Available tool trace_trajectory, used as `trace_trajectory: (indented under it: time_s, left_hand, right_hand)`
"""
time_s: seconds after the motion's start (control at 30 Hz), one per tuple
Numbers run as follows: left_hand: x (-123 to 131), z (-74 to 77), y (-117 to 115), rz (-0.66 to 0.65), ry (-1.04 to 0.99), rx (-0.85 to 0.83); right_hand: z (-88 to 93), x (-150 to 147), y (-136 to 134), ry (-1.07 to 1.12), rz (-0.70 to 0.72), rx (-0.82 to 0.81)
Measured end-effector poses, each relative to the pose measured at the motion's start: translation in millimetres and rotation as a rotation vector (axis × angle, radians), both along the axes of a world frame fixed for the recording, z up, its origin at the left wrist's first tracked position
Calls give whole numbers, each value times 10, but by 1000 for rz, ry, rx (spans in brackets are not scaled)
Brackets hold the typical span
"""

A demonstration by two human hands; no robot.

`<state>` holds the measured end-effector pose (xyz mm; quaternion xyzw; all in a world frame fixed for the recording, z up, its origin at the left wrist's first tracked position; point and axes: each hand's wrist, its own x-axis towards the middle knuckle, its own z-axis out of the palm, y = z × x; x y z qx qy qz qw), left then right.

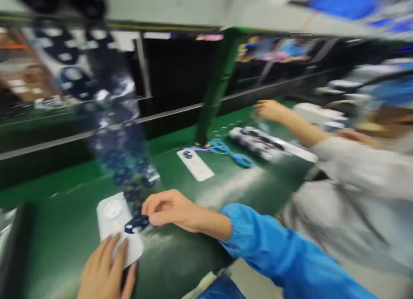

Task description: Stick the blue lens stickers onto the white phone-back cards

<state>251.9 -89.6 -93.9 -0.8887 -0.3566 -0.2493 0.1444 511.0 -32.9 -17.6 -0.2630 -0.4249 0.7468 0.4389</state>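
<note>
White panel (109,225) — lengthwise away-left, circle (113,208) farthest

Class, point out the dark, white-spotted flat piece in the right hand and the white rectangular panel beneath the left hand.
Dark, white-spotted flat piece (137,224): head view, on its middle.
Nearer white rectangular panel (108,223): head view, on its bare upper part.
</note>
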Motion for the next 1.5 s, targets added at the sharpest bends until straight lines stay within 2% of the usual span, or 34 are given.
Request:
trace_trajectory:
  time_s: [0.07,0.13,0.2,0.3,0.37,0.47,0.63,0.8,0.97,1.1,1.27,1.5]
  left_hand:
    - [60,28,-128,76,-13,-128]
    - [152,31,-153,121,-39,-168]
    - [207,30,-166,151,-37,-162]
    - [204,25,-226,158,-36,-174]
    - [176,13,-261,152,-52,-197]
    - [148,-9,-279,169,-41,-232]
    - [157,-27,-323,137,63,-263]
    - [171,-2,-411,49,39,-246]
    - [189,35,-406,39,50,-228]
    - [212,-3,-431,64,49,-216]
    - [220,-73,-481,61,39,-221]
    - [213,-55,-462,28,23,-251]
  right_hand:
    - [-18,-193,-85,-1,124,-78]
    - [-68,-421,-108,-74,214,-134]
    - [-149,-651,-59,-185,189,-110]
    - [-302,-862,124,-332,21,-11]
    - [-374,-865,264,-393,-51,11]
    - [-372,-738,438,-468,-37,-3]
    - [-276,-584,642,-666,160,30]
    - [-282,-539,746,-719,263,23]
    - [-147,-542,942,-812,534,139]
    - [-64,-674,1158,-911,744,233]
    - [-126,-791,1298,-910,820,300]
    - [-137,-715,1392,-824,923,210]
